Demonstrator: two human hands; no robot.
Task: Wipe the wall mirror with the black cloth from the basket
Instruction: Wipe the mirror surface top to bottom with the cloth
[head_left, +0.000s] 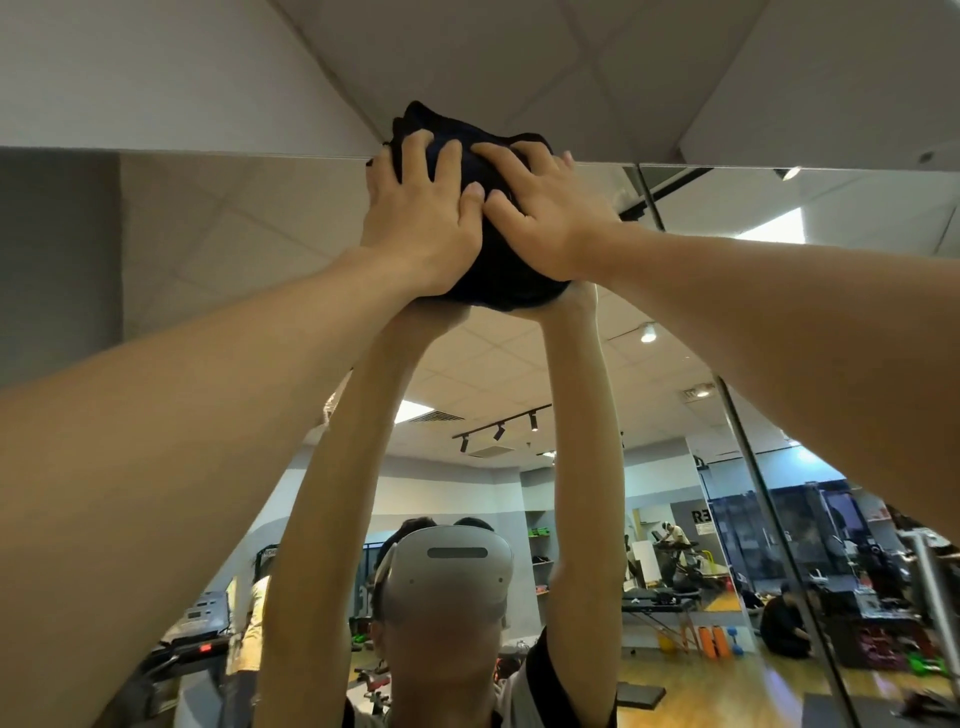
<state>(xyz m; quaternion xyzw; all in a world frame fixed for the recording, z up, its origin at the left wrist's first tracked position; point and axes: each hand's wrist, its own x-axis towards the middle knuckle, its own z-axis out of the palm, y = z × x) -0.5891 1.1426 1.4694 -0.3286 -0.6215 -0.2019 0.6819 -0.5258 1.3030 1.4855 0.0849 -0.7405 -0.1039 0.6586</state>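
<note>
At the top edge of the wall mirror (218, 249), just under the white ceiling tiles (156, 67), a bunched black cloth (511, 280) is pressed against the glass by both hands. The cloth straddles the mirror's upper rim, its top fold rising past the rim onto the strip of wall above. The left hand (421, 218) lies over the cloth's left half with fingers spread and only slightly bent, palm flat on the fabric, thumb reaching toward the middle. The right hand (550, 218) covers the right half the same way, fingers splayed and laid across the cloth, its thumb just beside the left thumb. Neither hand curls round the cloth; both push on it with open palms. Both forearms stretch up and inward from the lower corners of the view.

In the mirror, the person's reflection raises two arms to meet the cloth from below, and a white headset (449, 569) sits over the head. A vertical seam (748, 447) divides this mirror panel from the next one on the right. Behind the reflection a gym room shows: a wooden floor (691, 686), black track lights (498, 428) on the ceiling, a treadmill (200, 623) at the left, and a person seated on the floor (782, 623) at the right.
</note>
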